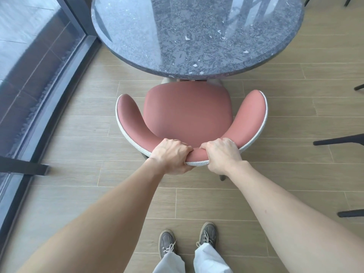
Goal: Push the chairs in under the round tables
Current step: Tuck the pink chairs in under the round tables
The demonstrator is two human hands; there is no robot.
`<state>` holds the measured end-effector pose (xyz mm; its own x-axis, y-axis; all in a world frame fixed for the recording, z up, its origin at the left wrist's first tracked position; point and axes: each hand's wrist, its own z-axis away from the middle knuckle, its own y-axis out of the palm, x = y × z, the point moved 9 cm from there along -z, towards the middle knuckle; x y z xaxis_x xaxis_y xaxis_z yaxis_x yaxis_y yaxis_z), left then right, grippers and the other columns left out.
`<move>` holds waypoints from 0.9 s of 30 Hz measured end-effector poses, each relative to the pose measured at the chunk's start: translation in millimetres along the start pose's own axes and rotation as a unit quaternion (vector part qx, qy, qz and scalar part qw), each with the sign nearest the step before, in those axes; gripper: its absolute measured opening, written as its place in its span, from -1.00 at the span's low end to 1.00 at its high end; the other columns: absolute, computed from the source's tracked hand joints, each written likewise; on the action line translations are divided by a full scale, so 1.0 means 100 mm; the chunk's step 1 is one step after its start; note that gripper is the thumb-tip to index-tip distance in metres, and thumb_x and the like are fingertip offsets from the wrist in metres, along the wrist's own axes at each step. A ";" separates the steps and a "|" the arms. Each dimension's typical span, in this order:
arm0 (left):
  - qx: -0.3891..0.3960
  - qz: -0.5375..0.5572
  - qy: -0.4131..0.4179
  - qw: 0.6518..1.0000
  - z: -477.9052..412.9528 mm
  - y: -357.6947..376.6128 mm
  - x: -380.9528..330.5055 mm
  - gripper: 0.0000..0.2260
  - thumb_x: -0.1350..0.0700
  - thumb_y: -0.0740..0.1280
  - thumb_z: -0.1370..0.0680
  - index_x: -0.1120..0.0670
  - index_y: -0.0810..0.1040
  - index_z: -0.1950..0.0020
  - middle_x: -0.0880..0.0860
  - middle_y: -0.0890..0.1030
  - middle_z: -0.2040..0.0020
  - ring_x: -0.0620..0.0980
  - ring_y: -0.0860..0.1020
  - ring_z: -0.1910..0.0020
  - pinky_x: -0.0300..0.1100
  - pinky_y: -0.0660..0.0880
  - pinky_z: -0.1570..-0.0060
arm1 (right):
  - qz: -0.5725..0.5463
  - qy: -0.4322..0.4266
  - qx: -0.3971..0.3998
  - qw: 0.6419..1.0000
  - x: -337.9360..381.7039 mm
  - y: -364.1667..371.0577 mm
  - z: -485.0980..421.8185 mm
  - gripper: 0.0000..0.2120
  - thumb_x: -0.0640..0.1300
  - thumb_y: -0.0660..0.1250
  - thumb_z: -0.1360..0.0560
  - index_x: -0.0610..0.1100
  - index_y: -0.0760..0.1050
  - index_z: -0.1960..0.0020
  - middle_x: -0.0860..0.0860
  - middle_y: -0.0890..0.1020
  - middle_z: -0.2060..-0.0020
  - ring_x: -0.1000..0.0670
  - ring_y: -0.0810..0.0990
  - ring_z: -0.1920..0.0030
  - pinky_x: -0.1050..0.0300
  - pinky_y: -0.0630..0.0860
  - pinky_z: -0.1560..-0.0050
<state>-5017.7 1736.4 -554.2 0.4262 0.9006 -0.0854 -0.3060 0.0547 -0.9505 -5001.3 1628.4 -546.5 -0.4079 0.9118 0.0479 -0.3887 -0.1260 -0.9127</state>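
Nearest the camera, a pair of grey lace-up shoes (167, 243) stands on the pale wood-plank floor (78, 119), both toes pointing at the work ahead. Two bare forearms reach forward from there. The left hand (171, 154) and the right hand (222, 154) sit close together at the middle of the backrest, each clamped on the top rim of the pink upholstered armchair with a white woven outer shell (187, 113), fingers curled over the front and thumbs hooked behind. The chair faces the round grey speckled stone table (197, 32); the seat's front edge lies just at the table rim, while nearly all of the seat and both curved arms are out in the open. I judge this to be the push itself, barely begun. The next move calls for a straight, even shove from both hands so the chair slides squarely under, and the arms will need watching as they near the tabletop edge. To the left runs a dark-framed window wall (49, 115); dark chair legs (338, 141) show at the right.
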 end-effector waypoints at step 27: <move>-0.085 0.236 -0.077 0.965 0.39 0.01 -0.43 -0.42 -0.52 0.24 -0.45 -0.13 0.64 -0.19 -0.14 0.71 -0.08 -0.07 0.70 -0.09 -0.11 0.49 0.06 | -0.165 -0.001 0.022 0.986 -0.29 0.34 0.70 -0.20 0.26 0.60 -0.43 0.06 0.44 -0.57 0.05 0.63 -0.40 -0.06 0.56 -0.44 0.02 0.34 -0.54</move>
<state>-5069.8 1714.5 -540.0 0.1379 0.8625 -0.4869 -0.2845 -0.4364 -0.8536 -5060.7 1570.4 -549.9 -0.2548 0.9054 0.3397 -0.5354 0.1605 -0.8292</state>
